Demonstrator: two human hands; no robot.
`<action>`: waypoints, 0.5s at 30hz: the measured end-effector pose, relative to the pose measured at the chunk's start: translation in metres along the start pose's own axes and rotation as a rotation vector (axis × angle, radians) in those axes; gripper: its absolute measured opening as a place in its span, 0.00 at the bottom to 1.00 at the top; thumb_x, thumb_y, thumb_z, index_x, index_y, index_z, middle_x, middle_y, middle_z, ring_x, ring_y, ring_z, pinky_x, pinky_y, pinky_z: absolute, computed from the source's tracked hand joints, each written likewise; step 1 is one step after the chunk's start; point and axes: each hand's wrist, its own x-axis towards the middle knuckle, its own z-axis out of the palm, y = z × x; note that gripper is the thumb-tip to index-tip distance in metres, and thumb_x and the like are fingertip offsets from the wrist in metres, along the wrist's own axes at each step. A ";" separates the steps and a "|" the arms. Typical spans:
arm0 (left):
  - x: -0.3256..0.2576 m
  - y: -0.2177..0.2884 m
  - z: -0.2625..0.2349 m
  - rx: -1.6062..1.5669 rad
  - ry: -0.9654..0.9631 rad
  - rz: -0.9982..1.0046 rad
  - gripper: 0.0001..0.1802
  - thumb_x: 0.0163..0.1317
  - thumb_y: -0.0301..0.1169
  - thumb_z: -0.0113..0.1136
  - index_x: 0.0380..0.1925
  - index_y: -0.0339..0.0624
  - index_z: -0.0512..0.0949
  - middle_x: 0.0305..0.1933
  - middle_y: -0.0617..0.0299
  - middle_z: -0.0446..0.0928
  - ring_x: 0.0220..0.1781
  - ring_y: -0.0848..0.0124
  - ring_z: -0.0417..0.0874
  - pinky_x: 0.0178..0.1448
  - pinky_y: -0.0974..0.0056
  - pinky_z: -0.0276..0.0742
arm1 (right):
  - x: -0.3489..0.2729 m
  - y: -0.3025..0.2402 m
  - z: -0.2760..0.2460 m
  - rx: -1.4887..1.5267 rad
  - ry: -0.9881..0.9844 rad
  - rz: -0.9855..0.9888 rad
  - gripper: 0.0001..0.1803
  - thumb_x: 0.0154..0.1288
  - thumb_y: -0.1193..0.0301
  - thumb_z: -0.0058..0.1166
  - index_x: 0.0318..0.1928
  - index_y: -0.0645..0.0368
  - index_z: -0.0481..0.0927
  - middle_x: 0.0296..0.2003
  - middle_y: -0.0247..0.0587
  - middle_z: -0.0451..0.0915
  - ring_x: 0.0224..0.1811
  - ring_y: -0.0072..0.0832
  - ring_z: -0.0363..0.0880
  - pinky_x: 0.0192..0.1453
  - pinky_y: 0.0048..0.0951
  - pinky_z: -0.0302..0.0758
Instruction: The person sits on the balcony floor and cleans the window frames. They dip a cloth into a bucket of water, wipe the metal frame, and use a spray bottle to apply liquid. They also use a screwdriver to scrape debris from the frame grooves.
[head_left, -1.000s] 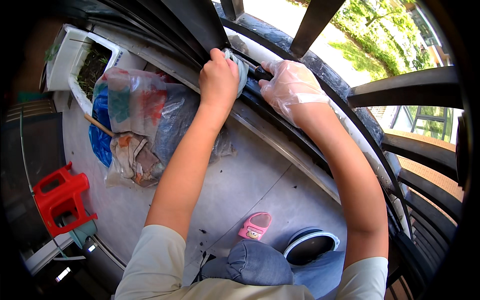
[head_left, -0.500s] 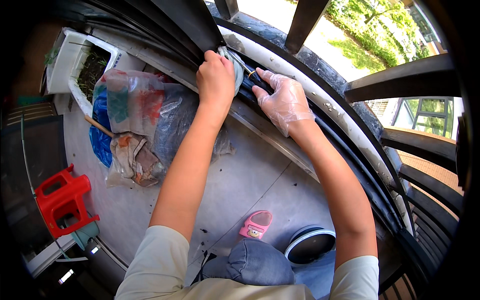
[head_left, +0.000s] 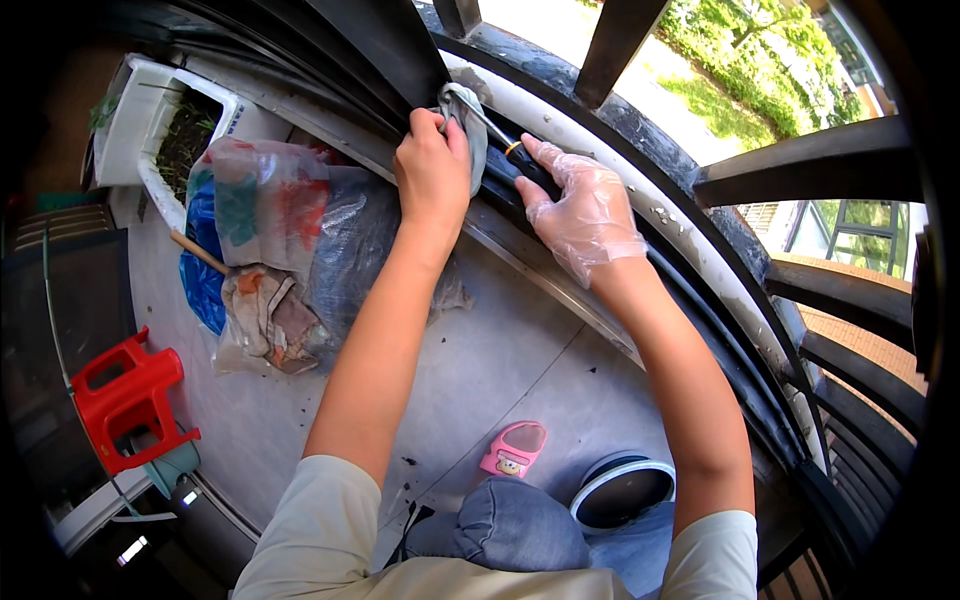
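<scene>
My right hand point(head_left: 588, 203), in a clear plastic glove, is closed around the black handle of a screwdriver point(head_left: 530, 166) with a yellow band and a thin metal shaft. The shaft runs up and left into a grey-green cloth point(head_left: 470, 125), which covers its tip. Bare and curled, my left hand point(head_left: 433, 172) grips the cloth from its left side. Both hands are over the dark window track point(head_left: 500, 205), close to the edge of the black sliding frame point(head_left: 390, 60).
Dark railing bars point(head_left: 810, 165) stand along the right. Behind my left arm lie stuffed plastic bags point(head_left: 350, 225) and a white planter box point(head_left: 230, 105). A red stool point(head_left: 130, 400), a pink slipper point(head_left: 515, 448) and a round bucket point(head_left: 625, 490) are on the tiled floor.
My right hand and the screwdriver have shifted slightly right and down, away from the frame edge. More of the cloth wrapped over the shaft shows above my left hand.
</scene>
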 end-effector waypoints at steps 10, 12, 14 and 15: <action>-0.008 -0.005 -0.001 -0.006 0.032 -0.012 0.09 0.58 0.27 0.56 0.33 0.33 0.69 0.20 0.51 0.75 0.22 0.56 0.79 0.29 0.57 0.72 | 0.016 -0.028 -0.023 -0.132 -0.223 0.178 0.22 0.55 0.69 0.59 0.52 0.60 0.76 0.45 0.53 0.77 0.48 0.41 0.78 0.54 0.29 0.71; -0.009 0.000 -0.003 0.020 -0.005 -0.001 0.09 0.58 0.28 0.56 0.33 0.33 0.70 0.20 0.50 0.75 0.23 0.57 0.79 0.30 0.57 0.73 | 0.018 -0.024 -0.022 -0.135 -0.224 0.170 0.22 0.55 0.68 0.58 0.52 0.61 0.76 0.46 0.53 0.77 0.49 0.40 0.77 0.54 0.29 0.71; -0.011 0.006 -0.008 -0.013 -0.005 -0.063 0.10 0.57 0.28 0.57 0.35 0.31 0.71 0.22 0.50 0.77 0.25 0.57 0.80 0.33 0.58 0.74 | 0.023 -0.017 -0.016 -0.131 -0.213 0.114 0.22 0.55 0.68 0.58 0.52 0.60 0.76 0.46 0.54 0.77 0.50 0.40 0.77 0.54 0.29 0.71; -0.013 0.011 -0.010 -0.046 0.000 -0.103 0.11 0.57 0.28 0.56 0.36 0.30 0.71 0.22 0.51 0.77 0.25 0.57 0.80 0.33 0.59 0.74 | 0.024 -0.013 -0.012 -0.127 -0.208 0.086 0.23 0.55 0.67 0.58 0.52 0.59 0.76 0.46 0.54 0.77 0.50 0.40 0.77 0.54 0.29 0.70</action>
